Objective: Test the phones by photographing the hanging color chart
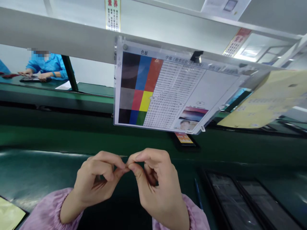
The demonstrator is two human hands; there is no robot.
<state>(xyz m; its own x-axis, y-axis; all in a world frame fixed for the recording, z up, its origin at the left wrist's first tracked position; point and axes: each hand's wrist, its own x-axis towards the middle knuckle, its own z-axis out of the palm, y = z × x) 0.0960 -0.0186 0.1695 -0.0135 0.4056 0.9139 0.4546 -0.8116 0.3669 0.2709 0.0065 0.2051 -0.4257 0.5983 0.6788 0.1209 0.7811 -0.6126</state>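
Observation:
Above the dark green bench, my left hand (97, 179) and my right hand (158, 182) meet, their thumbs and index fingers pinched together tip to tip. Whatever the pinched fingertips hold, if anything, is too small or too hidden to make out. Both wrists come out of pink elastic cuffs. A thin blue pen-like stick (198, 193) lies on the bench to the right of my right hand. Beyond it sits a black tray (208, 188) with dark, flat, glossy panels in its compartments.
A laminated chart (201, 81) with colour blocks and printed text hangs ahead, clipped up. Under it lies a device with a lit orange screen (183, 138). A yellow sheet (266, 99) hangs at the right; another yellow sheet (9, 214) lies lower left. Across the bench works a person in blue (54, 65).

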